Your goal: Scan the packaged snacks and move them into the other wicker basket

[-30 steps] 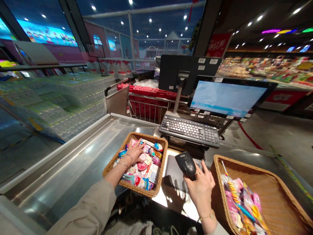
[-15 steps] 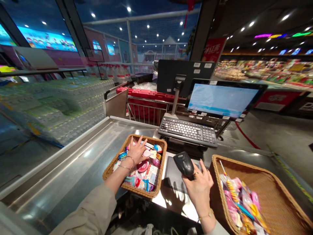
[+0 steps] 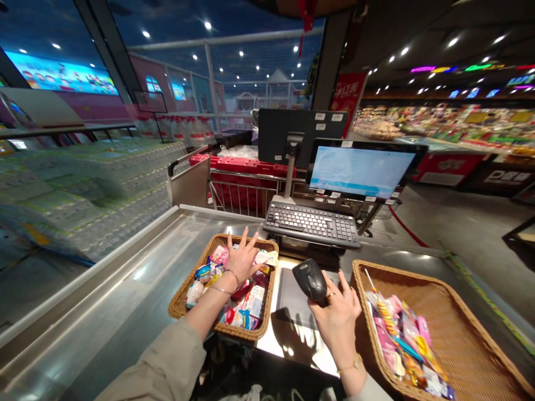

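Your left hand is spread open over small mixed-colour plastic packets in the brown rectangular wicker basket at eleven o'clock; your right hand grips the black plastic scanner at one. Best part packets gently, scanner clear.

Shiny metal counter, smaller wicker basket, larger wicker basket

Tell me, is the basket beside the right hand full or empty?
Neither: the basket is partly filled. Colourful packets lie toward its left side, while bare wicker shows on the right.
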### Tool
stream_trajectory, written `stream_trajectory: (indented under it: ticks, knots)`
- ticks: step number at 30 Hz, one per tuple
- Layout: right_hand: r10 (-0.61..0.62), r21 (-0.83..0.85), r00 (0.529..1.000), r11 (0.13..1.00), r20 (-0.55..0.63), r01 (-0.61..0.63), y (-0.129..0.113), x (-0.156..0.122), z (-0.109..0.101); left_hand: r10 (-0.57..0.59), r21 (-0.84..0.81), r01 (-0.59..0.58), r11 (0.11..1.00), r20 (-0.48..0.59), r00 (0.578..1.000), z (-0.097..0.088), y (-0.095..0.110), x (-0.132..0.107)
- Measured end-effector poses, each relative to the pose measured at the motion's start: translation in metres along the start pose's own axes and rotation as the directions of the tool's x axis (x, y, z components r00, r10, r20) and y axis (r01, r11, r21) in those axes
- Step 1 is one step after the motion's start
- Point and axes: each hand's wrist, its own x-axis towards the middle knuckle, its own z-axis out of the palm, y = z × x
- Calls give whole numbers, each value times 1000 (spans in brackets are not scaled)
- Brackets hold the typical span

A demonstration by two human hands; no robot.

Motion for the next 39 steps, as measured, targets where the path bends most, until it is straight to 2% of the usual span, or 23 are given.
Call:
stream_trajectory:
  ticks: [8, 19, 39]
  knots:
    - [-20, -34, 1000, 999, 5, 21, 0, 0, -5, 25, -40, -26, 999, -6, 1000, -4, 20, 13]
    - [-11, -38, 1000, 999, 12, 12, 1, -1, -6, 5, -37, -11, 999, -153, 988, -2, 40, 20]
    - [6, -46, 1000, 999, 27, -5, 6, 0, -18, 30, -51, -39, 998, -167, 985, 7, 55, 33]
